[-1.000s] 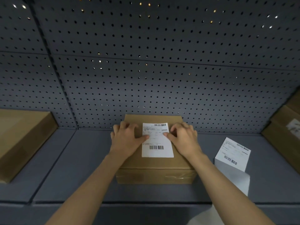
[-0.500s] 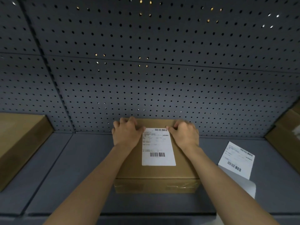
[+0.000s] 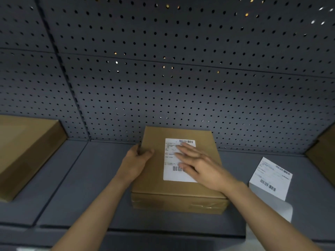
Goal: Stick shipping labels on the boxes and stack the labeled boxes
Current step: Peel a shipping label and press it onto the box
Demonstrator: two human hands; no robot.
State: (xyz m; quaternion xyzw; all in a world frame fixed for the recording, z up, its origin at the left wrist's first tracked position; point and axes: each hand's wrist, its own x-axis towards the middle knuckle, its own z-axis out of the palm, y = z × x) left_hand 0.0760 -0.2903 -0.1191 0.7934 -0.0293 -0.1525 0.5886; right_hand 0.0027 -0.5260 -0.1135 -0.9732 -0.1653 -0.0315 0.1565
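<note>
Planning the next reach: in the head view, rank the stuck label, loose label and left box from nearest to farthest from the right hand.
1. Stuck label, on the middle box, under the right hand.
2. Loose label, to its right.
3. Left box, far left.

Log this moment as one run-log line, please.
step: pressing label; left hand: grips box edge; right hand: flat on label; spare label: right of box

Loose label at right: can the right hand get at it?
Probably yes. The right hand lies flat on the stuck label, holding nothing, and only bare shelf lies between it and the loose label.
</note>
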